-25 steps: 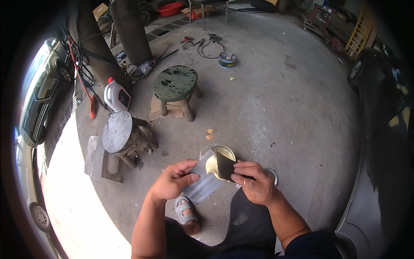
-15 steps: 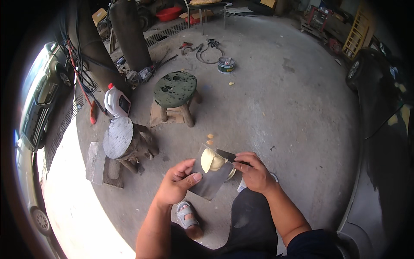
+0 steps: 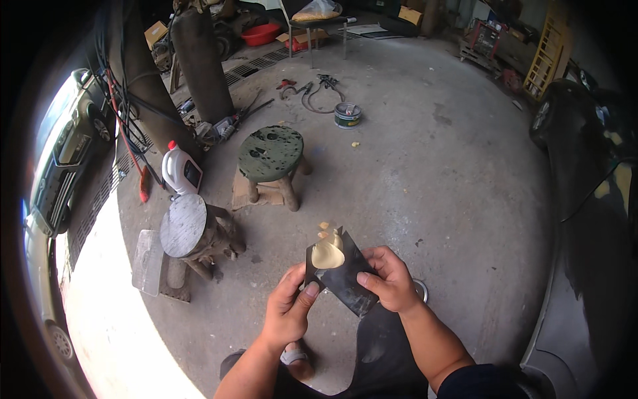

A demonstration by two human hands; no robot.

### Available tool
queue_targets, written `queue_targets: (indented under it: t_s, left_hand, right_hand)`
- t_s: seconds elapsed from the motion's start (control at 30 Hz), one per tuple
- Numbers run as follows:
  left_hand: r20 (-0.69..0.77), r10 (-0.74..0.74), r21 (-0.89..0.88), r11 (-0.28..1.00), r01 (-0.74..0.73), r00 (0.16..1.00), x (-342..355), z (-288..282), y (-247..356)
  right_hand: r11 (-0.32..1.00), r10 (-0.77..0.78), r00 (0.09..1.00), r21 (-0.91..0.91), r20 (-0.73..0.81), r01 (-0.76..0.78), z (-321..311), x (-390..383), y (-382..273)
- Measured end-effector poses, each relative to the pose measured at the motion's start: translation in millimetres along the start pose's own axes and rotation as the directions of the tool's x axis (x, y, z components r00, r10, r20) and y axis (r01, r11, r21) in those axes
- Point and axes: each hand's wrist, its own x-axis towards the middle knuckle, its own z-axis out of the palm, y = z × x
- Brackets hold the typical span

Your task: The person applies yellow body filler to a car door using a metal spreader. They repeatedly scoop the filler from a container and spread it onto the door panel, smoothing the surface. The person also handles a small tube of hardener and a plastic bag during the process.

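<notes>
My right hand (image 3: pixel 392 279) grips a dark flat putty spreader (image 3: pixel 352 286) by its right side, thumb on top. A mound of pale yellow putty (image 3: pixel 327 254) lies at the upper left of the dark sheets. My left hand (image 3: pixel 287 311) is closed on the left side of a thin flat plate (image 3: pixel 310 265), its thumb near the lower edge. Where the two sheets overlap, most of the left one is hidden. Beside my right wrist shows part of a round metal rim (image 3: pixel 421 290), the rest hidden behind the hand.
Ahead stand a green-topped stool (image 3: pixel 271 154) and a grey-topped stool (image 3: pixel 184 226). A white jug (image 3: pixel 181 167) is by the pillar. A tin (image 3: pixel 347 116) and a hose (image 3: pixel 319 100) lie farther off. Cars stand at left (image 3: pixel 60 166) and right (image 3: pixel 585 266).
The right-hand spreader has come over the left-hand plate and turned its flat face up. The putty's shape has changed, and the left plate is now mostly covered. The view has tilted slightly up.
</notes>
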Motion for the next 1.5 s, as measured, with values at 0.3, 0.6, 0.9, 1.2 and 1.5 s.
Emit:
queue_targets:
  t_s: [0.3,0.6,0.9,1.2,1.5]
  left_hand:
    - [0.015,-0.085,0.362,0.929,0.074,0.996,12,-30,-1]
    - [0.208,-0.353,-0.229,0.889,0.396,0.912,5,-55,-1]
    - [-0.070,-0.289,-0.570,0.797,0.199,0.955,13,-22,9]
    - [-0.304,-0.266,-0.561,0.826,0.054,0.915,11,5,1]
    - [-0.340,-0.162,-0.435,0.900,-0.002,0.926,8,2,-7]
  right_hand:
    - [0.955,-0.273,0.960,-0.099,0.066,0.278,11,22,-68]
    - [0.380,-0.444,0.684,-0.569,0.579,0.729,22,19,-65]
    - [0.958,-0.238,0.969,-0.180,-0.059,0.224,-9,8,-3]
    - [0.915,-0.315,0.941,-0.221,0.126,0.336,24,-14,20]
    - [0.713,-0.419,0.880,-0.519,0.223,0.470,40,-5,3]
